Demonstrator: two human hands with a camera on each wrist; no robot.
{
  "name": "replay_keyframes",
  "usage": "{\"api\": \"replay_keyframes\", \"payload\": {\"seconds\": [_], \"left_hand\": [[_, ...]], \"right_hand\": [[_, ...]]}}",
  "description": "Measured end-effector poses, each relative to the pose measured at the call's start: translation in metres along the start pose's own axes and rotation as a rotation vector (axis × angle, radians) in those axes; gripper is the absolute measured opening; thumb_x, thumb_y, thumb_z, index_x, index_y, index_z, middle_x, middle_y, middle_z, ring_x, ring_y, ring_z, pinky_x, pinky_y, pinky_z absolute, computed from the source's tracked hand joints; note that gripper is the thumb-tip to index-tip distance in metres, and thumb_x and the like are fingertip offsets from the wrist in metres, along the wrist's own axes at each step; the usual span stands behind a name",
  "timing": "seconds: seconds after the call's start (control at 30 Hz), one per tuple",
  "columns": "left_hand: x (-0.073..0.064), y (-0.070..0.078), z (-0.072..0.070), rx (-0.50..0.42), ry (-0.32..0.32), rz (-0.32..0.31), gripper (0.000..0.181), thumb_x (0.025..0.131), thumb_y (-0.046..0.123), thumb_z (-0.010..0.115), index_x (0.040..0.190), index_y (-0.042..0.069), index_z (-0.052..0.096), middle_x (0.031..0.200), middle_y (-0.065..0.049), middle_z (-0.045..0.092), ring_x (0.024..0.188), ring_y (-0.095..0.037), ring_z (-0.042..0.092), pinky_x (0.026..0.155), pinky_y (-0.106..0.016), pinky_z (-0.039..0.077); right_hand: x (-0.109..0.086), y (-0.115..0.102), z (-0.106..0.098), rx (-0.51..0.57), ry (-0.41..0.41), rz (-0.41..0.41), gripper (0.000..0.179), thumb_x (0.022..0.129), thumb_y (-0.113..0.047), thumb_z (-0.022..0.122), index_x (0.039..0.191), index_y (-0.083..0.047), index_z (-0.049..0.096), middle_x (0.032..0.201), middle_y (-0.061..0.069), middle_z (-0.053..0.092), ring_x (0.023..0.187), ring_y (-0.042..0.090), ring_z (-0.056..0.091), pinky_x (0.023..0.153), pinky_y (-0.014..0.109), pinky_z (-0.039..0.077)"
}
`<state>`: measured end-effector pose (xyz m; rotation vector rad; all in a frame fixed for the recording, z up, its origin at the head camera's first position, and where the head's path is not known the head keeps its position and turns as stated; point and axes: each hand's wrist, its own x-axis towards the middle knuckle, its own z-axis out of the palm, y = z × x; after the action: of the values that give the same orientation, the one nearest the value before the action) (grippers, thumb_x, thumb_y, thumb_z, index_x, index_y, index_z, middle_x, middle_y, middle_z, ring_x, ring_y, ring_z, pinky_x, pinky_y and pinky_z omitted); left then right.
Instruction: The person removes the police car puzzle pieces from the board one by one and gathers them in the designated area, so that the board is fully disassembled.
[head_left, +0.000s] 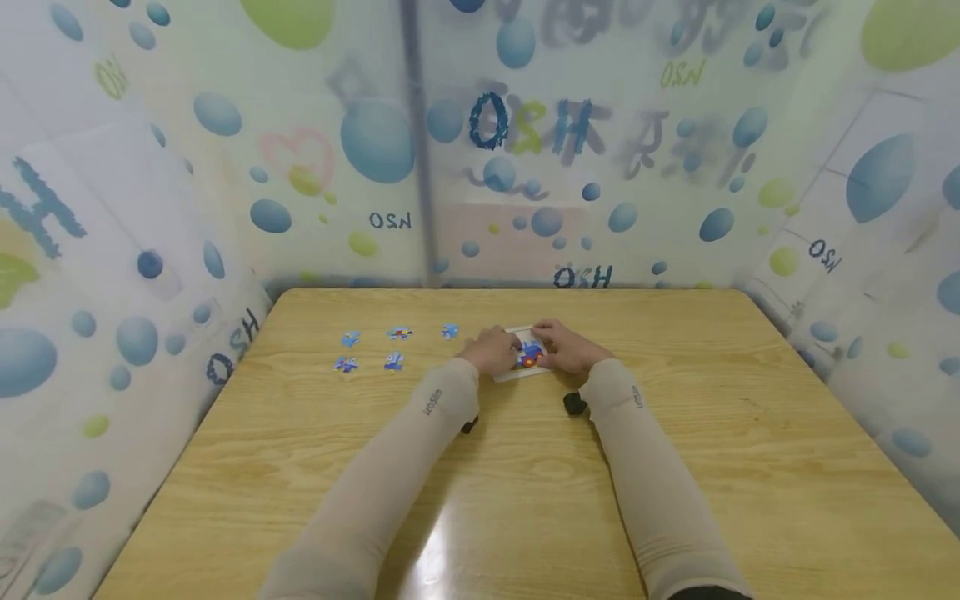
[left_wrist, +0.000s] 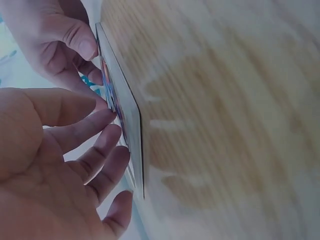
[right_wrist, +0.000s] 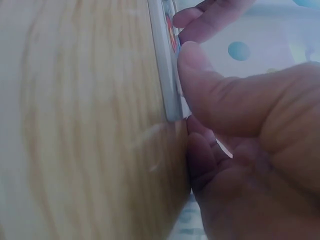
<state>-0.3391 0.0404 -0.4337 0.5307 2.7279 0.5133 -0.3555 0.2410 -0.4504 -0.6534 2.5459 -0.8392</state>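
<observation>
A shallow white puzzle tray [head_left: 517, 377] lies on the table between both hands, with joined jigsaw pieces [head_left: 530, 355] showing a blue vehicle with red-orange wheels. My left hand [head_left: 491, 352] reaches over the tray's left side. In the left wrist view its loosely extended fingers [left_wrist: 107, 170] touch the pieces. My right hand [head_left: 574, 348] holds the tray's right edge. Its thumb [right_wrist: 195, 65] lies against the rim in the right wrist view, with the fingers around the outer side, partly hidden.
Several loose blue jigsaw pieces lie left of the tray, among them one with an eye [head_left: 393, 361], a multicoloured one [head_left: 400, 332] and one closest to the left hand [head_left: 449, 331]. The wooden table [head_left: 675, 333] meets patterned walls at its back and sides.
</observation>
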Motion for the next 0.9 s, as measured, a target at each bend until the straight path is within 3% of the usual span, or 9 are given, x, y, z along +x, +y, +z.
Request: {"api": "replay_keyframes", "payload": {"seconds": [0.2,0.4,0.6,0.73,0.9], "left_hand": [[0.008,0.001,0.003,-0.085,0.007,0.016,0.035,0.104,0.017,0.051,0.132,0.003,0.065,0.137,-0.014,0.060,0.127,-0.032,0.054,0.110,-0.055,0.041],[0.015,-0.002,0.006,-0.197,0.027,0.012,0.032,0.102,0.019,0.054,0.127,0.000,0.064,0.123,-0.013,0.067,0.104,-0.024,0.064,0.092,-0.038,0.055],[0.021,0.004,0.009,-0.211,0.099,-0.055,0.022,0.100,0.017,0.058,0.113,0.002,0.065,0.107,-0.009,0.066,0.087,-0.020,0.061,0.076,-0.032,0.053],[0.017,0.013,0.008,-0.250,0.153,-0.114,0.019,0.097,0.015,0.058,0.109,0.001,0.061,0.108,-0.011,0.063,0.083,-0.021,0.057,0.074,-0.032,0.051],[0.014,0.021,0.007,-0.294,0.162,-0.116,0.021,0.098,0.015,0.058,0.107,-0.004,0.060,0.111,-0.013,0.061,0.073,-0.018,0.050,0.066,-0.028,0.044]], "right_hand": [[0.000,0.001,0.001,0.004,0.005,-0.017,0.065,0.104,-0.009,0.058,0.157,0.006,0.023,0.163,0.024,0.015,0.146,0.045,0.028,0.118,0.054,0.030],[0.000,0.001,0.002,0.049,0.013,-0.020,0.065,0.102,-0.004,0.059,0.156,0.008,0.024,0.162,0.026,0.014,0.147,0.046,0.025,0.118,0.054,0.029],[0.000,0.001,0.001,0.091,0.007,-0.002,0.066,0.103,-0.005,0.058,0.158,0.005,0.023,0.163,0.023,0.011,0.149,0.044,0.022,0.119,0.054,0.027],[0.000,0.001,0.000,0.060,0.012,-0.021,0.066,0.103,-0.008,0.059,0.157,0.005,0.024,0.163,0.024,0.013,0.149,0.044,0.022,0.119,0.055,0.026],[-0.001,0.000,0.002,0.061,0.019,-0.018,0.066,0.102,-0.008,0.059,0.157,0.005,0.025,0.163,0.023,0.013,0.149,0.044,0.022,0.119,0.055,0.027]]}}
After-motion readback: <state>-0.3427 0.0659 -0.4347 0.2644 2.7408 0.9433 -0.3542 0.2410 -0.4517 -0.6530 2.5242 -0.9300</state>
